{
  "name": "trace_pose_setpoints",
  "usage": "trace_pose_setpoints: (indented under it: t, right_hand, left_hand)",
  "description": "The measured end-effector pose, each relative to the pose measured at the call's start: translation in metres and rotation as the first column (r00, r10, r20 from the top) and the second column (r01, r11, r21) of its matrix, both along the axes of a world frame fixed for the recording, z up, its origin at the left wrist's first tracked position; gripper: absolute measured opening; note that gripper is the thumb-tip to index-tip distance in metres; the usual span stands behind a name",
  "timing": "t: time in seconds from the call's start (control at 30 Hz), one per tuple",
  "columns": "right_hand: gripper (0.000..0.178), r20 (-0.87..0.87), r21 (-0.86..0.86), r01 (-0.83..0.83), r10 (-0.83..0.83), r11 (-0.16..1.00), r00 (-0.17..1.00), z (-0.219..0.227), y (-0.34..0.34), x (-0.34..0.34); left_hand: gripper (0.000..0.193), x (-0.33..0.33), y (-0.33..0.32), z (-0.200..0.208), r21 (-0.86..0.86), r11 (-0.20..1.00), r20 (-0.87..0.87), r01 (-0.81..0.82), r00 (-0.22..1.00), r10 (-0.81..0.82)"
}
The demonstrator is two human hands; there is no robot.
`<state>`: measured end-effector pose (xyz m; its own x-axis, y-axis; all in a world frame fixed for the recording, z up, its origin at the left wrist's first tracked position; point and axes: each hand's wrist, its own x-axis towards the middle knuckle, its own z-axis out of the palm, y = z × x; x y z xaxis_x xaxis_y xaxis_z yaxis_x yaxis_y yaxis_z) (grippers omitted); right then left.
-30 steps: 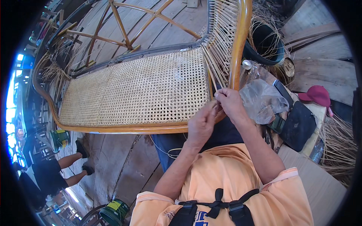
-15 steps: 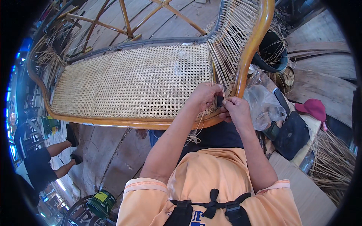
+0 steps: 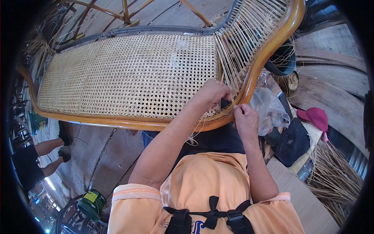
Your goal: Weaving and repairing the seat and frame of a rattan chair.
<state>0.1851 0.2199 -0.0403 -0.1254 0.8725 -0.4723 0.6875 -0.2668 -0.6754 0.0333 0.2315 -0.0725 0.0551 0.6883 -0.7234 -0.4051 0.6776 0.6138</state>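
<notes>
Across my lap lies a rattan furniture frame [image 3: 128,124] with a panel of woven cane webbing [image 3: 128,74] in it. At its right end, pale cane strands [image 3: 243,43] run between the curved poles, loosely strung. My left hand [image 3: 215,94] bends over the panel's near right corner, its fingers pinched by the strands; what sits in them is mostly hidden. My right hand [image 3: 246,119] is at the outer side of the pole, thumb and forefinger closed on a thin cane strand that runs up towards the left hand. Loose strand ends [image 3: 193,137] hang below the near pole.
To the right lie a clear plastic bag [image 3: 269,111], a dark pouch [image 3: 292,144], a red cap [image 3: 314,117] and a bundle of cane strips [image 3: 331,175]. A dark bucket [image 3: 282,62] stands beyond the frame. Another person's legs [image 3: 50,158] show at left, near a green bucket [image 3: 91,202].
My view has shifted a little. My right hand has drawn slightly away from the left, outward past the pole, with the strand stretched between them.
</notes>
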Motion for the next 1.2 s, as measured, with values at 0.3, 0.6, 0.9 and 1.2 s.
trace_pose_setpoints:
  t: [0.3,0.6,0.9,1.2]
  right_hand:
    - [0.02,0.042,0.116,0.037,-0.042,0.993,0.998,-0.003,-0.003,-0.003]
    - [0.017,-0.013,0.09,0.052,-0.051,0.995,0.999,0.0,-0.006,-0.004]
    - [0.02,0.049,0.234,-0.095,0.086,0.968,0.995,-0.015,-0.006,0.007]
    - [0.02,0.062,0.111,0.159,-0.167,0.981,0.984,-0.038,-0.053,0.14]
  left_hand:
    - [0.014,-0.007,0.01,-0.001,0.003,0.991,-0.03,0.134,0.991,-0.134]
    - [0.012,-0.012,0.018,-0.004,-0.147,0.973,0.112,0.18,0.98,-0.164]
    - [0.013,-0.013,0.023,-0.017,-0.105,0.924,0.02,0.369,0.929,-0.369]
    - [0.008,-0.016,0.028,0.003,-0.177,0.921,0.069,0.346,0.938,-0.339]
